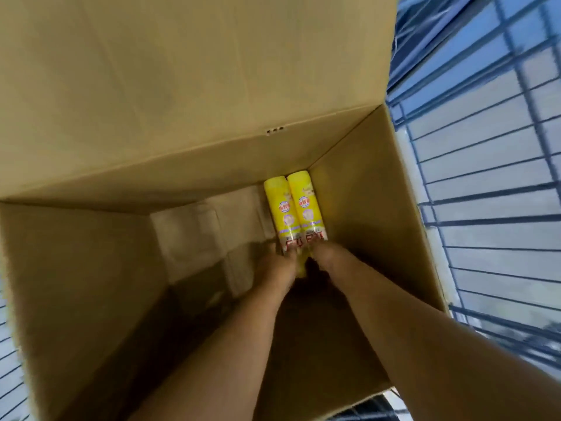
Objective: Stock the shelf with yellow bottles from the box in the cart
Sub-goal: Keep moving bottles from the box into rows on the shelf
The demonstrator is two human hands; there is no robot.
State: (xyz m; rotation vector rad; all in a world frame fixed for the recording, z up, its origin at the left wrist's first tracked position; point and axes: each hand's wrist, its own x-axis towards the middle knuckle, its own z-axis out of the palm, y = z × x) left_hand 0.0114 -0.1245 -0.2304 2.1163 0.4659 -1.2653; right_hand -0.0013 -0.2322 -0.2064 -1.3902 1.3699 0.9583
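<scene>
Two yellow bottles lie side by side at the bottom of a deep cardboard box (367, 214), in its far right corner. My left hand (277, 265) grips the near end of the left yellow bottle (277, 208). My right hand (326, 258) grips the near end of the right yellow bottle (305, 205). Both arms reach down into the box from the lower edge of the view. The bottles' near ends are hidden under my fingers.
The box's far flap (182, 71) stands up and fills the top of the view. Blue wire cart walls (485, 177) surround the box on the right and left. Flat cardboard or paper sheets (209, 232) lie on the box floor left of the bottles.
</scene>
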